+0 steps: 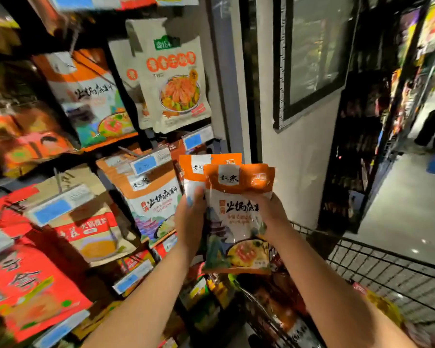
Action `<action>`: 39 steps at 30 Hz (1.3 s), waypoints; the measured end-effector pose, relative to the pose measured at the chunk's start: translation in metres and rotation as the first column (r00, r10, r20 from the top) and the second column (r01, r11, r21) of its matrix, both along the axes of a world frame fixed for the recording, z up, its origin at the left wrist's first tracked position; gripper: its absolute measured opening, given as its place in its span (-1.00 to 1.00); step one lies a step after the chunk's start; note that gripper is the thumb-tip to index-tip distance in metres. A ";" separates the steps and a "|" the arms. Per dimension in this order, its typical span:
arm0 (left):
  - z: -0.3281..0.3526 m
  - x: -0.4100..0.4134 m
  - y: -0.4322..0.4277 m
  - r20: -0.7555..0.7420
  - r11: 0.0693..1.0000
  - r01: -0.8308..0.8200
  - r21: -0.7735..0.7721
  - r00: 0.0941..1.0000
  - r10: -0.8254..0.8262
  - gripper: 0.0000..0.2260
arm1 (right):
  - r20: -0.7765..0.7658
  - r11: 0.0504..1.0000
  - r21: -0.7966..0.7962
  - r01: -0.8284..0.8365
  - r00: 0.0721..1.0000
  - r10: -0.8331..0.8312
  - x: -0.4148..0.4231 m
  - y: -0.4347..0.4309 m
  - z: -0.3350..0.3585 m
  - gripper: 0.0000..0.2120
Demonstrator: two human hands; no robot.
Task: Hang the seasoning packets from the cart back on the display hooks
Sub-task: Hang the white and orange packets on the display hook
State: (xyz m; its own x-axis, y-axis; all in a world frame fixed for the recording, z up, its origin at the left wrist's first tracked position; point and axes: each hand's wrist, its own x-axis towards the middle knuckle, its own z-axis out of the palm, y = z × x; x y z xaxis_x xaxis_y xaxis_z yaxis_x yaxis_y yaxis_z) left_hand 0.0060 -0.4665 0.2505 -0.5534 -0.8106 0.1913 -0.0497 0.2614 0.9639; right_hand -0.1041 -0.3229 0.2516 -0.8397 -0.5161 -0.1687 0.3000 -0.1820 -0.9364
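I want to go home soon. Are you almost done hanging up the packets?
Not yet. Matching orange hotpot base packets already hang on the display. The left hand and right hand hold two orange packets in front of it, not hooked yet. More packets wait in the cart.
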 end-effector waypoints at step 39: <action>0.262 0.054 -0.121 -0.403 0.975 -0.210 -0.070 0.900 0.164 -0.77 | -0.301 0.944 -0.265 -0.196 0.947 0.112 0.039 -0.162 0.212 -0.74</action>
State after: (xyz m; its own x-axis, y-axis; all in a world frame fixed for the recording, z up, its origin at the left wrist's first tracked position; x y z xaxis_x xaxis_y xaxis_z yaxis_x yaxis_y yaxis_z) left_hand 0.0605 -0.5879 0.5127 -0.2552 -0.8532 0.4548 0.2684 0.3894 0.8811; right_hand -0.0653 -0.4851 0.4636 -0.7368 -0.6340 0.2350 0.0815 -0.4284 -0.8999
